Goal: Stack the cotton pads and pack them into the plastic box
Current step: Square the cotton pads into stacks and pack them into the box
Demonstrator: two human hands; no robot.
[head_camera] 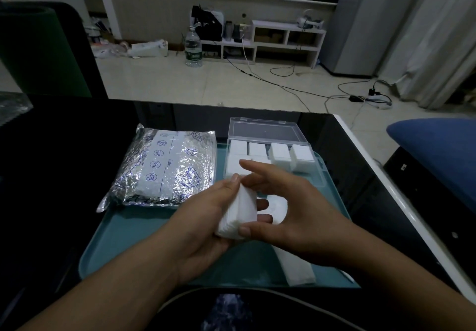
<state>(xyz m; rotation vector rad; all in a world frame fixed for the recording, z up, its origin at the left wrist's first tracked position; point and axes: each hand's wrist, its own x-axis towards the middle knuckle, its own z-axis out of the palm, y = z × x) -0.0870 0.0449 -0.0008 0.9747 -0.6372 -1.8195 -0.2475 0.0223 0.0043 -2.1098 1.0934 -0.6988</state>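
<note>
I see the stack (238, 214), a soft white block of square cotton pads with its ribbed edges facing me, held above the middle of the tray (134, 230). My left hand (203, 225) cradles it, thumb on its top end and fingers (262, 218) curled round its far side. My right hand (286, 201) pinches it with the thumb on the near bottom corner and the forefinger stretched over the top; its other fingers are loosely spread.

Beyond the hands, at the tray's far right corner, stands the box (270, 150), clear hard plastic, rectangular, its hinged lid (265, 131) open and leaning back. Inside it, white pad stacks (279, 151) sit upright in rows, four along the far row; the near row is partly hidden by my hand.

More loose pads (296, 268) lie flat and white at the tray's near right edge, under my right wrist.

The tray is smooth teal plastic with rounded corners. On its far left part lies a bag (164, 168), crinkled silver foil, with a white panel printed in blue: small round icons and the word "Date". Other writing I cannot read.

The tray rests on a glossy black counter (64, 150) with a white right edge.
</note>
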